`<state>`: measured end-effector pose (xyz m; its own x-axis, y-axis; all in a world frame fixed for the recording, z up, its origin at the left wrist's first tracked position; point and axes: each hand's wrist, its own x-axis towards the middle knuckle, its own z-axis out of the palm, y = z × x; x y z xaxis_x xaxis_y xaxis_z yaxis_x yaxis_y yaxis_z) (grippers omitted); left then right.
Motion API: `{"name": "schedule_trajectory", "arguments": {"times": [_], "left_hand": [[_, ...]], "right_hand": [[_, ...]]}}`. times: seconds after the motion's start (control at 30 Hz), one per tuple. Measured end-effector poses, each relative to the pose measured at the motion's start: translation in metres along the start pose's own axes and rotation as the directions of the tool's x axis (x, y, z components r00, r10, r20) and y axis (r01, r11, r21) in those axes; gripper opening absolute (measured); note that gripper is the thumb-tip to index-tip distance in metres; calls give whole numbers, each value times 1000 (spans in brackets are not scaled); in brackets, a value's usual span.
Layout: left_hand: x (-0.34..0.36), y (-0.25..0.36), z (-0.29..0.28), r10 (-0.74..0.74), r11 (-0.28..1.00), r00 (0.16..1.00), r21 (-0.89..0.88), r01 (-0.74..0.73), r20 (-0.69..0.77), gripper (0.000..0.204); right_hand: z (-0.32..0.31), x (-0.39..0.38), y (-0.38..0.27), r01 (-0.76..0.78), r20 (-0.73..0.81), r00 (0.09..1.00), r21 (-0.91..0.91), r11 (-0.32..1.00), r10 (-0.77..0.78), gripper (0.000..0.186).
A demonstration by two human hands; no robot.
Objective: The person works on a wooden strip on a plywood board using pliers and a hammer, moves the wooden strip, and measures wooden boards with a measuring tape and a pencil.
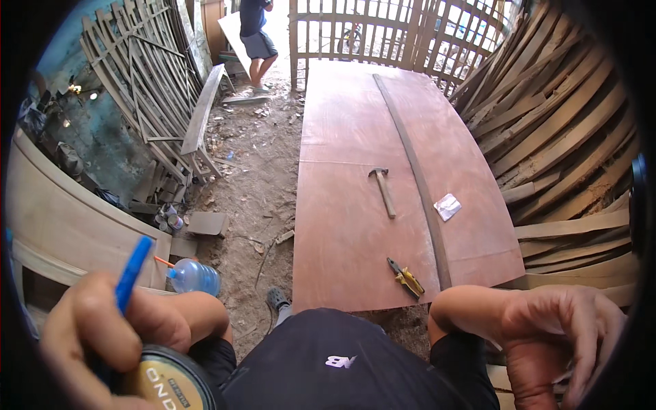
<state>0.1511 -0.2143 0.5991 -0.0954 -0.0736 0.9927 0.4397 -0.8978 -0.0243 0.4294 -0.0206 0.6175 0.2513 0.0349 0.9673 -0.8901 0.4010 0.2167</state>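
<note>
At the lower left, my left hand (102, 328) is closed around a blue stick-like tool (134, 270), whose end points up past the fingers. A round tin (160, 386) with a gold lid and black rim sits against the same hand, partly cut off by the lower edge. My right hand (564, 328) is raised at the lower right, fingers loosely bent downward, with nothing visible in them. Ahead lies a large reddish plywood sheet (342, 225). On it rest a claw hammer (385, 193), yellow-and-black pliers (406, 279) and a small whitish folded piece (447, 207).
A long wooden strip (408, 150) runs lengthwise over the sheet. Wooden pieces (560, 137) lean at the right; frames (147, 75) lean at the left. A panel (75, 219) and a clear plastic bottle (196, 277) stand left. Another person (258, 41) stands far back by a slatted gate (362, 31).
</note>
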Motion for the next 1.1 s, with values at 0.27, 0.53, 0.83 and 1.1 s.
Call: {"name": "schedule_trajectory", "arguments": {"times": [0.27, 0.53, 0.83, 1.1], "left_hand": [[-140, -64, 0, -922, 348, 335, -794, 498, -194, 41], [-418, -98, 38, -694, -514, -720, -699, 497, -1, 26], [-414, -84, 97, -656, -740, -712, -399, 542, 249, 49], [-428, -87, 93, -622, -766, -752, -369, 527, 217, 60]], "right_hand": [[-39, -123, -17, -218, -532, 643, 562, 798, 550, 17], [-43, -365, -20, -877, -421, -117, -381, -293, 899, 49], [-58, -411, -57, -768, -384, -10, -588, -253, 923, 59], [-78, -397, -88, -875, -533, -163, -311, -372, 830, 78]]}}
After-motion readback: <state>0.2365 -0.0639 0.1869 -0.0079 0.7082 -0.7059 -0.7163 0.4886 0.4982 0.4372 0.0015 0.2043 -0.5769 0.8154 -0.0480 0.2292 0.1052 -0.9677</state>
